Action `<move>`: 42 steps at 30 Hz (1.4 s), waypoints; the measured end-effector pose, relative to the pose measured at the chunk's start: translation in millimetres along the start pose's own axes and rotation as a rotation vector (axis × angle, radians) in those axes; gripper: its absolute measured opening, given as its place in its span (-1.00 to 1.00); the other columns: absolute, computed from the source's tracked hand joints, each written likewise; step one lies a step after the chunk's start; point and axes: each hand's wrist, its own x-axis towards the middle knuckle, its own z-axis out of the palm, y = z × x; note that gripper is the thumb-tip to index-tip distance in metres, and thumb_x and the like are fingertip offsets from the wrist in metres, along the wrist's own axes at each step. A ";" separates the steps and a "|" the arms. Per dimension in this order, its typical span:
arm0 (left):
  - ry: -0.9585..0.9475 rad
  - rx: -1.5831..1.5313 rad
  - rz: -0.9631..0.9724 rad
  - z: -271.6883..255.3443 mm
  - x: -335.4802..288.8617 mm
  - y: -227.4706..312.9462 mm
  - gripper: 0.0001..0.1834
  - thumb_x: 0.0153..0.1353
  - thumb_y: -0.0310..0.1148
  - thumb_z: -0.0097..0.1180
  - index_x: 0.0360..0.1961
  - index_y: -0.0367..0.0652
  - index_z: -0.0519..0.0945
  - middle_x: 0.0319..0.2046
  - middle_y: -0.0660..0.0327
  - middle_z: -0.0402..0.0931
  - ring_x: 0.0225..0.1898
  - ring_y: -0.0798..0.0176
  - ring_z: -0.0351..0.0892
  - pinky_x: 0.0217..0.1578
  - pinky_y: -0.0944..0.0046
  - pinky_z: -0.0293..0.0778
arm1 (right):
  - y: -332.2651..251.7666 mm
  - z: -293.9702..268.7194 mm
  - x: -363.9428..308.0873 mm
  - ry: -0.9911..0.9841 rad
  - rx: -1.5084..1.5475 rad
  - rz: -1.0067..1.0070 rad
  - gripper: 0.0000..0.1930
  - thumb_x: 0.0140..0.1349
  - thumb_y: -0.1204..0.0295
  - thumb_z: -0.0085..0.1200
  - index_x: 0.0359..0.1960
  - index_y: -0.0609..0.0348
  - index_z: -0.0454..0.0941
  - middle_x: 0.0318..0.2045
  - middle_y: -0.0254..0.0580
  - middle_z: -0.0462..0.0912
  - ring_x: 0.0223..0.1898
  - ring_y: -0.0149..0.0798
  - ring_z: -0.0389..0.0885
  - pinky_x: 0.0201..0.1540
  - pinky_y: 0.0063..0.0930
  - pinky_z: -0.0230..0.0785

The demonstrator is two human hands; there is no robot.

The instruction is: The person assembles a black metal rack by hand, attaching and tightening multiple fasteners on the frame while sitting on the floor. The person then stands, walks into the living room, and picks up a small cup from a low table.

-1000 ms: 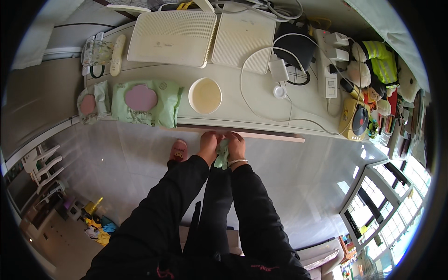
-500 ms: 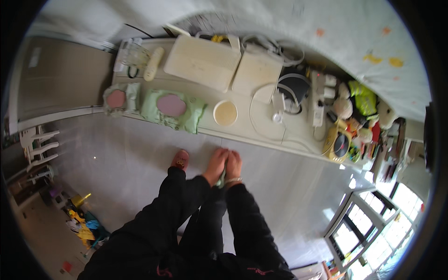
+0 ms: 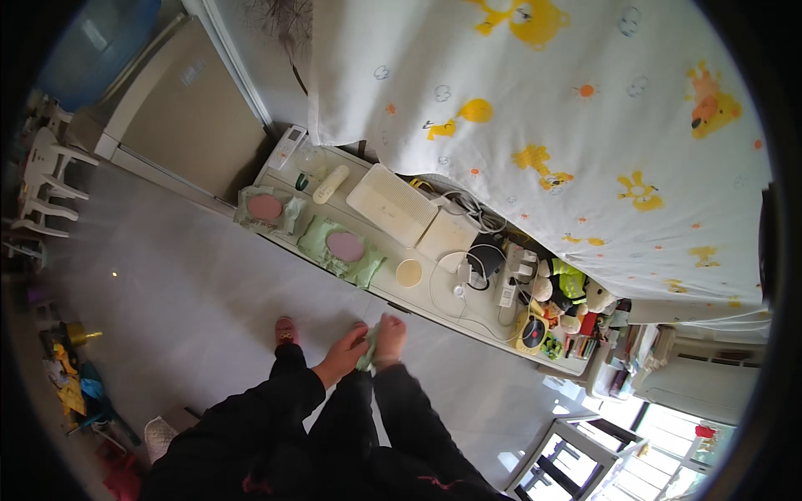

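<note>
Over the floor, close to the front of a low white cabinet (image 3: 393, 305), both hands work at a small pale green thing (image 3: 367, 354). It looks soft, like cloth or thin packaging; its kind is hidden by my fingers. My left hand (image 3: 339, 356) pinches it from the left. My right hand (image 3: 390, 340), curled with the fingers folded in, grips its other side. Nearest to them on the cabinet are a round cream lid or dish (image 3: 408, 273) and a green wipes pack (image 3: 322, 242) with a purple lid. A pink shoe (image 3: 286, 330) shows beyond my left forearm.
A second wipes pack (image 3: 266, 207) with a pink lid, cream trays (image 3: 393, 204), a power strip (image 3: 507, 288), cables and soft toys (image 3: 568, 284) crowd the cabinet. A white patterned curtain (image 3: 543, 108) hangs behind. White plastic chairs (image 3: 52, 184) stand at left, a grey frame (image 3: 576, 459) at lower right.
My view has turned and tilted, showing more curtain. The hands, pressed together before, are slightly apart now, with more of the pale green thing visible between them.
</note>
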 end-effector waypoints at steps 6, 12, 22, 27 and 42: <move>-0.077 0.103 0.125 -28.9 -7.9 -4.0 -0.55 0.34 -0.42 0.02 0.22 -0.26 0.31 0.06 0.10 0.46 0.01 0.24 0.51 0.06 0.25 0.41 | -33.7 14.2 107.4 0.314 -0.465 -0.056 -0.37 0.17 0.00 0.03 -0.08 0.48 0.51 -0.11 0.33 0.58 -0.05 0.20 0.56 0.05 -0.08 0.37; 0.022 0.217 -0.041 -77.4 -43.0 19.4 -0.53 0.25 -0.43 0.07 0.17 -0.30 0.33 -0.14 0.04 0.57 -0.16 0.23 0.61 -0.10 0.30 0.51 | -57.2 -5.8 87.0 0.283 -0.632 -0.257 -0.68 0.04 0.34 -0.05 -0.30 0.36 0.57 -0.33 0.29 0.62 -0.22 0.29 0.59 -0.13 0.01 0.43; 0.135 0.854 0.789 -75.5 -97.6 129.8 -0.07 -0.11 -0.26 0.45 0.27 -0.23 0.22 0.17 -0.05 0.32 0.19 -0.07 0.33 0.19 0.04 0.24 | -138.6 -34.4 -165.9 -0.447 -0.373 -0.607 -0.68 0.15 0.33 0.01 -0.08 0.11 0.63 -0.28 0.08 0.67 -0.21 0.08 0.65 -0.13 -0.24 0.49; 0.230 0.773 0.555 -77.6 -183.0 157.5 -0.33 -0.11 -0.30 0.44 0.07 -0.13 0.44 -0.08 0.03 0.56 -0.02 0.02 0.57 -0.05 0.12 0.48 | -182.3 -38.9 -225.5 -0.836 -0.218 -0.650 -0.68 0.20 0.36 0.06 -0.04 0.24 0.59 -0.27 -0.02 0.70 -0.24 -0.14 0.68 -0.15 -0.33 0.48; 0.933 0.478 0.697 -188.2 -369.3 135.6 -0.81 0.08 -0.38 0.18 -0.25 -0.14 0.57 -0.37 0.01 0.60 -0.29 -0.14 0.59 -0.25 0.11 0.50 | -231.4 135.3 -395.9 -1.830 -0.584 -1.120 -0.70 0.05 0.48 0.32 -0.15 0.25 0.63 -0.24 -0.20 0.64 -0.20 -0.31 0.61 -0.10 -0.47 0.44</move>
